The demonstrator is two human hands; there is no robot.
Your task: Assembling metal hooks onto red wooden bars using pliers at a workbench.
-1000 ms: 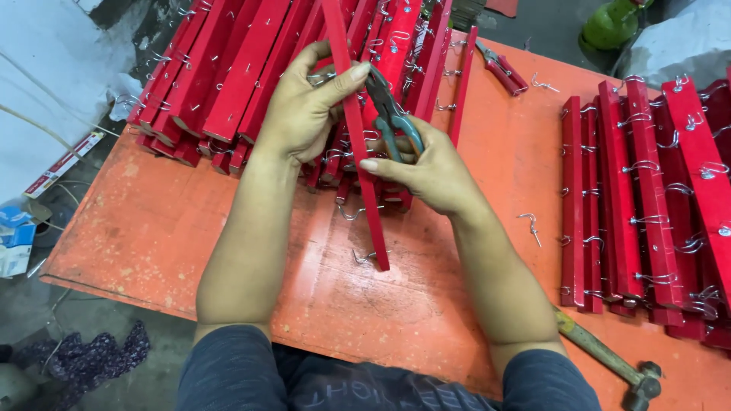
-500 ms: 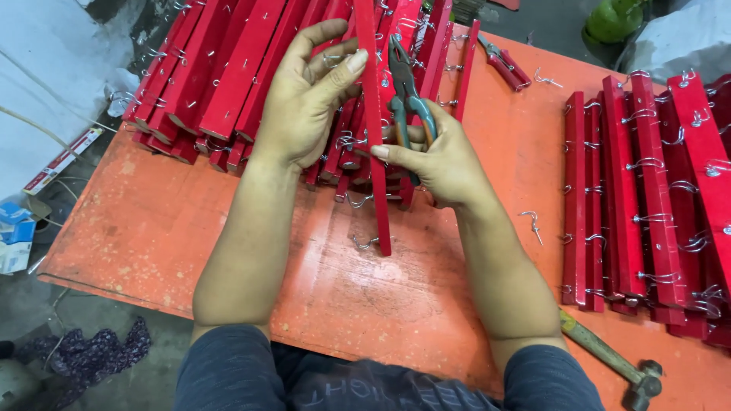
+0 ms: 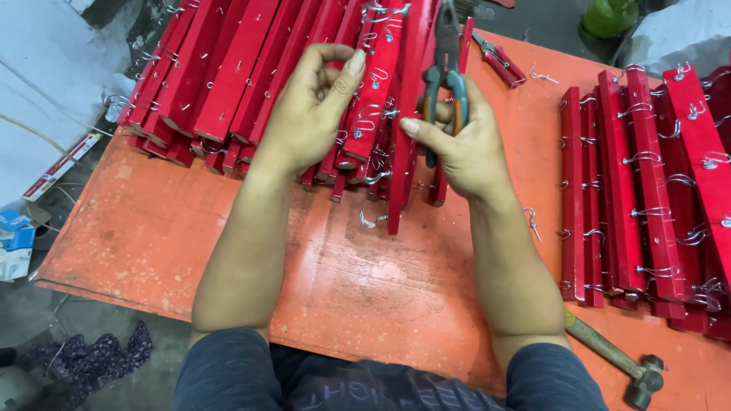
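Now, near edge: hammer [image 3: 613,358] lies idle on the orange table [image 3: 320,266] | mid: right hand [image 3: 468,148] wrapped round green-handled pliers [image 3: 445,72], left hand [image 3: 308,114] loosely curled, thumb meeting fingers, contents unclear | red strip [image 3: 403,137] upright between them — judgement: steady it, nip squarely | far: red strip pile [image 3: 228,68].

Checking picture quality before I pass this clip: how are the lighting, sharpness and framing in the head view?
Head view: even, soft light, no harsh glare on the orange table; left hand, right hand and pliers look sharp, without motion smear; the pliers' tips are cut off by the top edge; the hammer sits near the bottom-right corner.
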